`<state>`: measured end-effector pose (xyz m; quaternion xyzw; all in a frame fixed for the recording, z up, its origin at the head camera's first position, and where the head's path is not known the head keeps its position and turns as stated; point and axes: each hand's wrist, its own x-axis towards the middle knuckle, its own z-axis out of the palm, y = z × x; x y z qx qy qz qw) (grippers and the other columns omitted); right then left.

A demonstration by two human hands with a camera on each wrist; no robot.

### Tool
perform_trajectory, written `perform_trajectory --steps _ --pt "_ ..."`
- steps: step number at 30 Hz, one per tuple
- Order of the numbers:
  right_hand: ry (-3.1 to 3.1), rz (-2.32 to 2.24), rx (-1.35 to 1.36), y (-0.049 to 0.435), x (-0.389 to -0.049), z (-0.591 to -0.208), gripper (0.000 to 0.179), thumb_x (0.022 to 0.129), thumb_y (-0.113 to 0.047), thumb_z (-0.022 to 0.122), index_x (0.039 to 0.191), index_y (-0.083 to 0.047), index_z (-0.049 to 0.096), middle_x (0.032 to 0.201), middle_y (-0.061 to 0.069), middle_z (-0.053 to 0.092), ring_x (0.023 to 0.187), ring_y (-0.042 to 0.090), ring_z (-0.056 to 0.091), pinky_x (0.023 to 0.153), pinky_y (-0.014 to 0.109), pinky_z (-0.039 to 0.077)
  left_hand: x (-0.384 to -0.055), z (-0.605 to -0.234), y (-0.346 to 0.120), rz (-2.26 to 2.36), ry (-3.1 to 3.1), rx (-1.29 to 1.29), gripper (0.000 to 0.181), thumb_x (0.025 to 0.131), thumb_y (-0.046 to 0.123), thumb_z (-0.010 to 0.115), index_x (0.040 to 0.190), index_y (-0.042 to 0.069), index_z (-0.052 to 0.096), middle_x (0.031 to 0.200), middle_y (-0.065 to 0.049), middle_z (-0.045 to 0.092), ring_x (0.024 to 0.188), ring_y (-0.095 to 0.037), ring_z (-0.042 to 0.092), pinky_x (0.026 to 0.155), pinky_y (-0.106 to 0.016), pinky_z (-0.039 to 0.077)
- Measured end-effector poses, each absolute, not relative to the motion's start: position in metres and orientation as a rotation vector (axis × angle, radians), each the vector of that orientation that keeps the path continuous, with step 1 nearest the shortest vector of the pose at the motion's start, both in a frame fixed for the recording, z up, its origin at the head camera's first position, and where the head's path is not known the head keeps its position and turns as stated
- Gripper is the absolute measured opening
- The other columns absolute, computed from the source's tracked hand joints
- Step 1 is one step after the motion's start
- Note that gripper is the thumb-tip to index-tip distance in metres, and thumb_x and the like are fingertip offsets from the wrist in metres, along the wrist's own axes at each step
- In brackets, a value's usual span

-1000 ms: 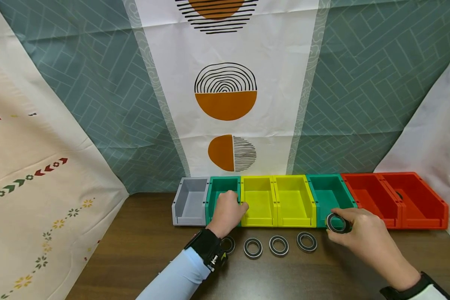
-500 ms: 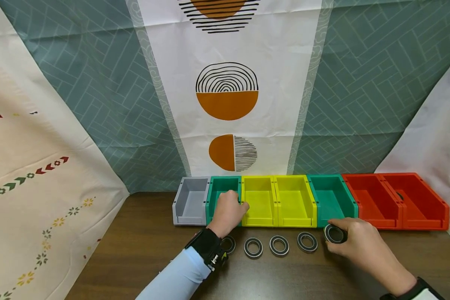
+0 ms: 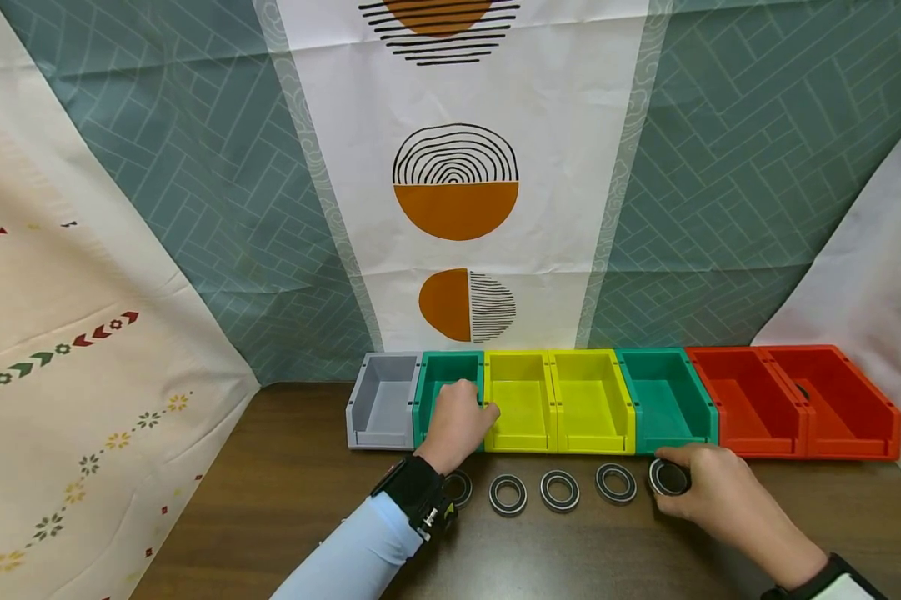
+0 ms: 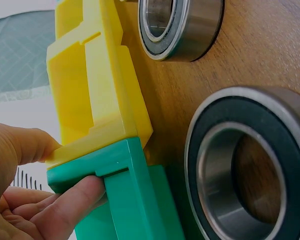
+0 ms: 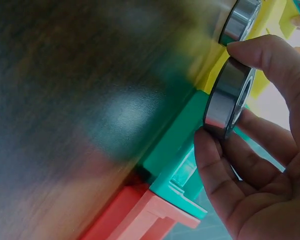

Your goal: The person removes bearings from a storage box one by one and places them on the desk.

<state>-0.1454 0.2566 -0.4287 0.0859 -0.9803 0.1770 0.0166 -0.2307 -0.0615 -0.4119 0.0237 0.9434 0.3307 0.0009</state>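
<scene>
At the second bin from the left, my left hand (image 3: 458,421) pinches the adjoining walls of a green bin (image 4: 135,185) and a yellow bin (image 4: 107,132); thumb on the yellow side, fingers in the green one. My right hand (image 3: 723,483) holds a ball bearing (image 5: 222,100) by its rim between thumb and fingers, low over the table before the right green bin (image 3: 663,396). Whether it touches the wood I cannot tell. Left of it lie a bearing (image 3: 616,500), another bearing (image 3: 559,507) and a third bearing (image 3: 508,512). My left wrist partly covers one more bearing (image 3: 468,490).
The bins stand in one row along the table's back: a grey bin (image 3: 386,400) at the left end, two red bins (image 3: 848,446) at the right. A small dark thing (image 3: 801,390) shows inside the far right one. Patterned cloth (image 3: 540,208) hangs behind.
My right hand has lowered the bearing toward the table in front of the right green bin, and the bearing has tipped flatter. My left hand has stayed in place.
</scene>
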Motion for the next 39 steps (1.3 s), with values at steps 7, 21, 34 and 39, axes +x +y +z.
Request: perform_trajectory --steps 7,21,34,39 --pt "-3.131 0.577 0.253 0.257 -0.147 -0.431 0.056 0.059 -0.031 0.084 0.105 -0.004 0.069 0.096 0.008 0.069 0.075 0.015 0.056 0.071 0.044 0.055 -0.231 -0.412 -0.061 1.04 2.963 0.053 0.024 0.085 0.023 0.064 0.091 0.001 0.064 0.063 -0.004 0.056 0.046 -0.013 0.053 0.041 -0.018 0.042" --pt "-3.135 0.579 0.271 0.258 -0.148 -0.432 0.041 0.062 -0.03 0.082 0.096 -0.009 0.072 0.089 0.001 0.067 0.076 0.014 0.054 0.069 0.039 0.053 -0.23 -0.412 -0.061 1.034 2.968 0.056 0.023 0.085 0.024 0.064 0.089 0.001 0.064 0.059 -0.003 0.052 0.045 -0.014 0.052 0.039 -0.018 0.04" --pt "-3.019 0.542 0.301 0.256 -0.15 -0.41 0.041 0.071 -0.031 0.078 0.105 -0.01 0.071 0.101 0.008 0.07 0.087 0.024 0.064 0.075 0.049 0.054 -0.23 -0.412 -0.061 1.028 2.965 0.045 0.023 0.085 0.024 0.064 0.089 0.001 0.064 0.059 -0.003 0.052 0.045 -0.014 0.052 0.04 -0.019 0.041" --pt "-2.823 0.515 0.322 0.265 -0.154 -0.395 0.041 0.074 -0.025 0.077 0.11 -0.008 0.068 0.106 0.013 0.068 0.098 0.033 0.062 0.076 0.054 0.052 -0.23 -0.412 -0.061 1.02 2.969 0.048 0.024 0.085 0.024 0.064 0.09 0.001 0.064 0.059 -0.003 0.051 0.045 -0.014 0.052 0.04 -0.018 0.041"
